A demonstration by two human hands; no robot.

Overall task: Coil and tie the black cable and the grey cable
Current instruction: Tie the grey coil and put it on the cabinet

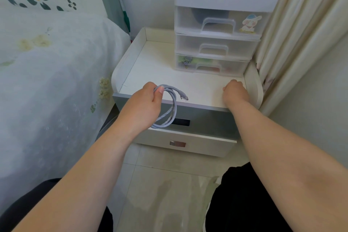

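The grey cable (172,107) hangs as a loose coil of a few loops in front of the nightstand's front edge, its clear plug sticking out to the right. My left hand (148,100) pinches the top of the coil between thumb and fingers. My right hand (234,91) rests on the nightstand top near its right front corner, fingers curled under; whether anything is inside the fist is hidden. No black cable is in view.
The white nightstand (150,62) has a raised rim and drawers below (188,141). A clear plastic drawer unit (218,43) stands at its back right. A bed (47,71) lies to the left, a curtain (301,34) to the right. My knees frame the tiled floor.
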